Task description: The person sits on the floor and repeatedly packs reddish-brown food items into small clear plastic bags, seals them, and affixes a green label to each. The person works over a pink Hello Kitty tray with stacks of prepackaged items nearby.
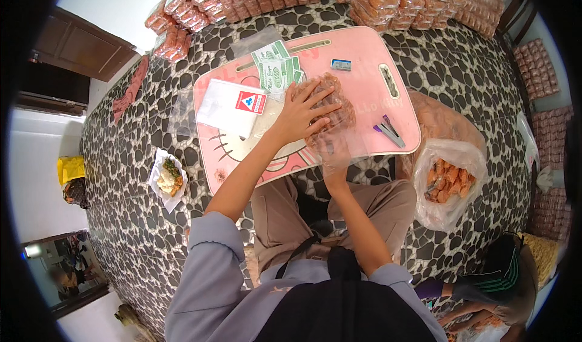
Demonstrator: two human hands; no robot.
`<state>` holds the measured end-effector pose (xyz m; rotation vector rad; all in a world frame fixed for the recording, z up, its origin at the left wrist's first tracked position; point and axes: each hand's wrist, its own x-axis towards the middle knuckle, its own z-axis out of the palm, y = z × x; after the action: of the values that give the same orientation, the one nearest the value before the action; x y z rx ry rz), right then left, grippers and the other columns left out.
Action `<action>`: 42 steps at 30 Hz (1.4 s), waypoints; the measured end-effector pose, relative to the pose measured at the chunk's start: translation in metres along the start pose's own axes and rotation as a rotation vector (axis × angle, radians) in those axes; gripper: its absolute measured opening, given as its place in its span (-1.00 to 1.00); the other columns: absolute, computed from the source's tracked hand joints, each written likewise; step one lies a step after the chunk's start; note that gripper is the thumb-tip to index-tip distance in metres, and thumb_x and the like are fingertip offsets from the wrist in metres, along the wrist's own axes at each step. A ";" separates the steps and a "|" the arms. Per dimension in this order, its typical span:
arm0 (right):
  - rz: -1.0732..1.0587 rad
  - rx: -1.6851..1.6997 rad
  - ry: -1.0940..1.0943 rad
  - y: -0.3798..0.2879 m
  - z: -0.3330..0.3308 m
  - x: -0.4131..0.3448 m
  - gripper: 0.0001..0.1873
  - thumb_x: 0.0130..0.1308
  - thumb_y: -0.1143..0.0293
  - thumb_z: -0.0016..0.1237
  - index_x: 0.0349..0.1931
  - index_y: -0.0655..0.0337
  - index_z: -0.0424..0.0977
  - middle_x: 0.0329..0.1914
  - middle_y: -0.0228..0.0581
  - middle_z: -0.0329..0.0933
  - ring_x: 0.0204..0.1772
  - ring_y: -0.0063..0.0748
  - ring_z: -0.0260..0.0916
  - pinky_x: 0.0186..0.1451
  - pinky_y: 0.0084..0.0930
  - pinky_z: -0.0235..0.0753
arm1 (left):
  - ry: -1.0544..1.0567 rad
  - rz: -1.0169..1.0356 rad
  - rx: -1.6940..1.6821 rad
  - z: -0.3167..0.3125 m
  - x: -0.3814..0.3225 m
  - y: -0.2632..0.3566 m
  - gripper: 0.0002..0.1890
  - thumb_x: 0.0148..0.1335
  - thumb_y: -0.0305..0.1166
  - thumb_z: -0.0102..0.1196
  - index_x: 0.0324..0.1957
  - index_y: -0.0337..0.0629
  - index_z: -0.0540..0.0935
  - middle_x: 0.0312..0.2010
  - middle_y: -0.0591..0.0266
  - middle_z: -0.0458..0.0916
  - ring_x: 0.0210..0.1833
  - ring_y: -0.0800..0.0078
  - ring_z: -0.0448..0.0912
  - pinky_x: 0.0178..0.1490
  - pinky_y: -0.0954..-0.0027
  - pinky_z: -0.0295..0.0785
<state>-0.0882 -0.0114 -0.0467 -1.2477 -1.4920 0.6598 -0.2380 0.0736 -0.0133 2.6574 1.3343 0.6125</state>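
On a pink folding table (363, 46), a clear plastic bag of brownish-orange packed pieces (342, 110) lies near the middle. My left hand (304, 110) rests on top of it with fingers spread. My right hand (335, 153) is at the bag's near end, seen through the clear plastic; its fingers are partly hidden. Left of the bag lie a stack of white plastic bags (223, 108) with a red label and some green printed labels (279, 71). A small blue staple box (341, 65) lies beyond the bag, and a grey and purple stapler (391, 132) to its right.
An open bag of wrapped orange pieces (448, 180) stands on the floor at right, beside a large filled bag (445, 115). Food on white paper (169, 180) lies at left. Packed bundles (395, 5) line the far side. Another person (504, 283) is at lower right.
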 end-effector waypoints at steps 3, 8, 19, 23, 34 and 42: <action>0.122 -0.037 0.013 -0.004 -0.004 -0.009 -0.87 0.25 0.48 0.02 -0.24 0.34 0.47 -0.17 -0.11 0.47 -0.17 -0.19 0.45 -0.12 -0.38 0.45 | 0.020 0.016 -0.040 -0.001 0.002 -0.005 -0.58 0.25 0.01 -0.01 0.17 0.48 0.51 0.39 0.44 0.20 0.49 0.20 0.01 0.36 -0.32 -0.31; 0.203 0.056 -0.026 0.004 0.000 -0.009 -0.87 0.27 0.46 0.00 -0.23 0.32 0.47 -0.23 -0.07 0.48 -0.12 -0.07 0.44 -0.05 -0.32 0.44 | 0.029 0.021 0.004 0.001 -0.003 0.000 -0.52 0.25 0.11 -0.05 0.22 0.44 0.47 0.41 0.44 0.15 0.50 0.19 -0.04 0.38 -0.32 -0.34; 0.097 -0.012 -0.163 -0.008 -0.023 -0.011 -0.86 0.16 0.53 0.08 -0.26 0.33 0.52 -0.29 -0.09 0.53 -0.22 -0.15 0.49 -0.13 -0.43 0.46 | 0.682 -0.645 -0.875 0.023 -0.042 0.035 -0.40 0.40 -0.23 -0.13 0.39 -0.25 0.09 0.45 -0.02 -0.06 0.51 0.18 -0.11 0.48 0.20 -0.24; -0.038 0.044 -0.299 -0.004 -0.024 -0.016 -0.88 0.17 0.57 0.05 -0.27 0.32 0.55 -0.25 -0.11 0.56 -0.17 -0.18 0.51 -0.07 -0.44 0.47 | 0.557 -0.703 -1.133 0.049 -0.056 0.064 -0.31 0.43 -0.31 -0.17 0.42 -0.35 -0.17 0.46 -0.08 -0.16 0.52 0.23 -0.16 0.48 0.32 -0.20; 0.096 0.146 -0.449 -0.001 -0.007 -0.007 -0.77 0.23 0.53 -0.06 -0.11 0.29 0.55 -0.15 -0.04 0.57 -0.07 -0.11 0.52 0.00 -0.41 0.47 | 0.366 -1.077 -0.905 0.037 -0.091 0.109 -0.60 0.46 -0.13 -0.20 -0.04 -0.35 0.41 -0.47 0.14 0.56 -0.50 0.30 0.55 -0.42 0.27 0.39; 0.013 0.088 -0.426 0.008 0.009 0.005 -0.74 0.30 0.55 -0.11 -0.04 0.31 0.54 -0.04 -0.08 0.58 0.01 -0.29 0.52 0.06 -0.50 0.44 | 0.207 -0.831 -0.530 0.030 -0.101 0.099 -0.74 0.42 -0.23 -0.20 -0.23 -0.27 0.38 -0.43 -0.19 0.54 -0.33 -0.18 0.51 -0.29 0.03 0.36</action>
<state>-0.0935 -0.0028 -0.0547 -1.0928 -1.7778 1.0362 -0.2062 -0.0643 -0.0446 1.4759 1.8185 0.9362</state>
